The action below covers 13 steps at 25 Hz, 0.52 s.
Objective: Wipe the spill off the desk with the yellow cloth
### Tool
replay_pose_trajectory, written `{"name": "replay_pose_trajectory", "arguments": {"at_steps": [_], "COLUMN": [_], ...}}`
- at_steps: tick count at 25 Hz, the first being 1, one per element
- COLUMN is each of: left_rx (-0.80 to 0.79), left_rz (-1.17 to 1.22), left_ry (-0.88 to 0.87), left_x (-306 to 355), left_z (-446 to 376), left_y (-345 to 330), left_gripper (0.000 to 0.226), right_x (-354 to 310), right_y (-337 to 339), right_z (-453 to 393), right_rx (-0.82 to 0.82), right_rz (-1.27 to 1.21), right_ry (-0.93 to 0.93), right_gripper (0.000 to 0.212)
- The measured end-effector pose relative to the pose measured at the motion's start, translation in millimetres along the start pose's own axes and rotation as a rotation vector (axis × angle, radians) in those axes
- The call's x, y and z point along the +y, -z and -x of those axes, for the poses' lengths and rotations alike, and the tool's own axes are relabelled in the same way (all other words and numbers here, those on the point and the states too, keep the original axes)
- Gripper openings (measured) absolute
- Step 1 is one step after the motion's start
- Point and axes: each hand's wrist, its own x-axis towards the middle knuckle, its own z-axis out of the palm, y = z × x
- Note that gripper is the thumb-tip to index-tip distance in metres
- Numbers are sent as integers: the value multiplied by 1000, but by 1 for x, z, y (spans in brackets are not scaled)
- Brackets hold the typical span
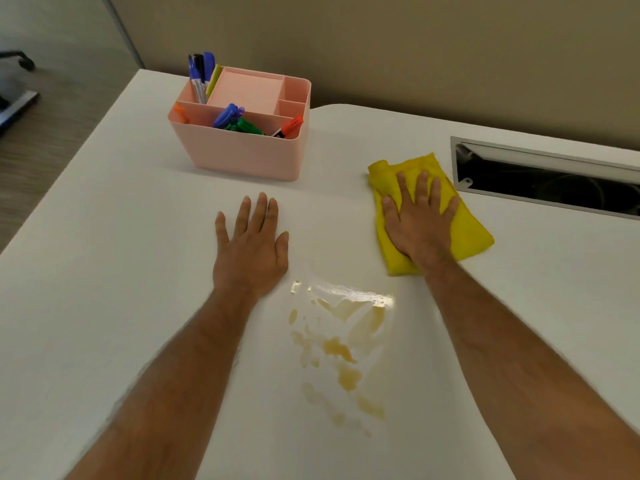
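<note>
Both hands lie flat with fingers spread on the white tabletop [104,237]: the left hand [251,244] rests bare and empty mid-tabletop, before a pink plastic organiser [242,150] of markers. A brownish liquid spill [341,344] pools toward the near edge. The right hand [417,220] presses the folded yellow cloth [467,233] beside a cable slot [547,181].

Bright, even light falls soft on the white desk [104,271] with only faint shadows, a white glare strip gleams on the far edge of the spill [346,327], and wide-angle bending curves the slightly soft edges.
</note>
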Motion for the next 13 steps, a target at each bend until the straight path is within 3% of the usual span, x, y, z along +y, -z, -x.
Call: {"name": "replay_pose_trajectory", "arguments": {"at_steps": [6,13], "left_rx": [-13,-19], "left_rz": [9,18], "left_ry": [-2,-13], "left_x": [-1,-1], "left_z": [0,3], "left_y": [1,4], "left_gripper": [63,62], "right_x": [8,21], "right_y": [3,-3], "right_z": [18,67], "right_rx": [-48,-13], "right_rz": [71,93], "right_ry": [399,580], "right_gripper": [73,63]}}
